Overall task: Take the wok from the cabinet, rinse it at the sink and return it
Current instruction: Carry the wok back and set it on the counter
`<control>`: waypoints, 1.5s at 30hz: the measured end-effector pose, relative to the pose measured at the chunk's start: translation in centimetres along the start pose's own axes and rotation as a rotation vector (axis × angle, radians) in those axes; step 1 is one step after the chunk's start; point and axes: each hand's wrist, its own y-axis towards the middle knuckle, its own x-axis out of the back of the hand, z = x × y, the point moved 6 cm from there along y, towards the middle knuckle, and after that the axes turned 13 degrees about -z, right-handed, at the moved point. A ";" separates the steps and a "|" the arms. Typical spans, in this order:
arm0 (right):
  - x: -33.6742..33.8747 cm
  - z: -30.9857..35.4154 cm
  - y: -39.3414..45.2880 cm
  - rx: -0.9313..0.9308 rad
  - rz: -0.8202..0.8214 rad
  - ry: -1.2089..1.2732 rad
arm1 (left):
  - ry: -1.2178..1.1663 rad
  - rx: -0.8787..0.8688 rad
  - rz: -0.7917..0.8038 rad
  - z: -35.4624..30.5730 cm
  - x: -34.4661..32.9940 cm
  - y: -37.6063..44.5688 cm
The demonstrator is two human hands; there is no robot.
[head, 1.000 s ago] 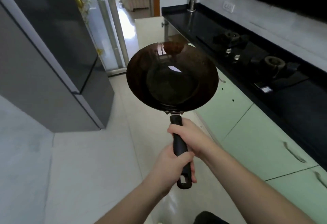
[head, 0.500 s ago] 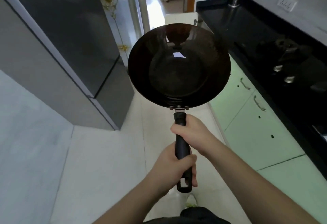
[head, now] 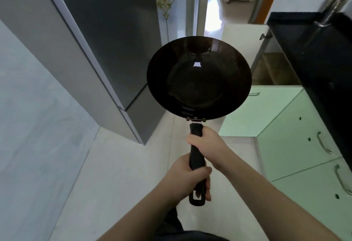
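A dark round wok with a black handle is held out in front of me over the floor, its bowl facing up. My right hand grips the upper part of the handle. My left hand grips the lower part, just above the hanging loop. Ahead on the right an open cabinet shows a dim interior, with its pale green door swung out. A metal faucet rises at the far end of the black counter.
A tall grey fridge stands on the left. Pale green cabinet doors with metal handles run along the right under the counter. A light tiled floor lies between them, leading to a bright doorway.
I have moved forward along the kitchen with the wok held in both hands. The stove has passed out of view and the open cabinet and faucet are now close on the right.
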 end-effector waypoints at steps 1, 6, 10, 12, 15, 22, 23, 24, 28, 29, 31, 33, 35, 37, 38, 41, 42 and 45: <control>-1.0 0.7 1.6 -0.006 0.002 -0.014 | 0.005 -0.008 0.004 -0.4 1.3 1.5; -5.2 4.1 8.8 -0.074 0.000 0.001 | 0.009 0.005 0.028 -2.7 7.2 8.3; -6.4 6.2 13.3 -0.108 -0.023 0.037 | 0.047 0.016 0.118 -4.9 9.8 13.2; -6.1 6.9 15.5 -0.125 -0.052 0.051 | 0.064 0.018 0.164 -6.1 10.3 15.4; -4.9 7.7 19.0 -0.145 -0.087 0.075 | 0.077 0.011 0.205 -7.9 10.2 19.1; -0.3 7.8 28.4 -0.182 -0.140 0.130 | 0.119 0.037 0.300 -11.6 7.2 29.0; 0.5 7.7 30.0 -0.186 -0.148 0.127 | 0.127 0.041 0.309 -12.0 6.6 30.6; 1.3 7.7 31.5 -0.192 -0.156 0.127 | 0.135 0.048 0.317 -12.5 6.0 32.2; 4.6 7.9 37.0 -0.213 -0.152 0.188 | 0.170 0.091 0.345 -15.1 3.5 37.8; 5.5 8.0 38.4 -0.207 -0.149 0.201 | 0.172 0.092 0.344 -15.9 3.0 39.1; 7.0 8.4 41.1 -0.200 -0.153 0.225 | 0.184 0.086 0.342 -17.3 2.0 41.9; 8.0 8.5 43.6 -0.208 -0.161 0.257 | 0.193 0.104 0.343 -18.4 1.4 44.2; 8.6 8.7 45.8 -0.220 -0.163 0.281 | 0.205 0.109 0.356 -19.3 0.9 46.4; 9.3 8.9 47.8 -0.229 -0.168 0.275 | 0.199 0.119 0.373 -20.0 0.3 48.6; 9.8 9.0 48.9 -0.235 -0.178 0.271 | 0.190 0.126 0.372 -20.2 0.0 49.8; 11.0 9.4 52.5 -0.263 -0.200 0.270 | 0.134 0.143 0.341 -20.7 -0.9 53.8; 11.3 9.4 53.8 -0.273 -0.206 0.261 | 0.117 0.155 0.336 -20.9 -1.1 55.1; 11.7 9.1 57.9 -0.304 -0.227 0.223 | 0.105 0.178 0.360 -21.5 -1.0 59.4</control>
